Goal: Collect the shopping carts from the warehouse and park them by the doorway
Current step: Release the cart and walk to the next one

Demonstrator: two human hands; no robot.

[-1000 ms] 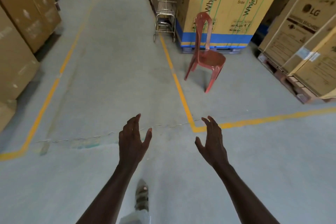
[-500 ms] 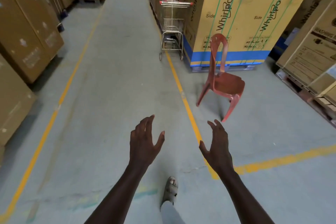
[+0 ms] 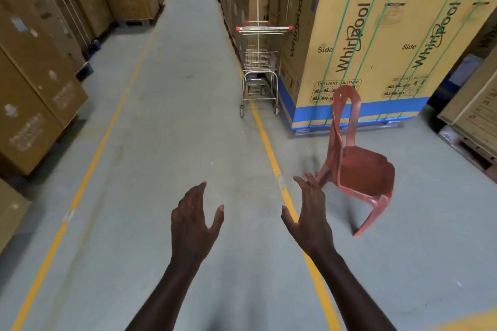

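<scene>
The shopping cart [image 3: 260, 62] stands far up the aisle, its wheels and mesh too small to make out. Whether its right side touches the Whirlpool carton [image 3: 376, 48] cannot be told. The carton's top and right side run off the picture, and its caution labels are blurred. The fingers [image 3: 312, 188] of the right hand [image 3: 309, 217] cover part of one leg of the red chair [image 3: 360, 169]. The left forearm [image 3: 166, 290] and right forearm [image 3: 349, 290] are cut off at the bottom edge. Labels on the boxes [image 3: 32, 83] at left are unreadable.

Warehouse aisle, grey concrete floor [image 3: 174, 142]

Two painted yellow lines [image 3: 265, 140] run the aisle's length. Brown cardboard cartons [image 3: 35, 88] stacked along the left. Tall Whirlpool cartons [image 3: 376, 43], blue-banded with green strapping, on the right. One red plastic chair [image 3: 360, 169] stands before them.
</scene>
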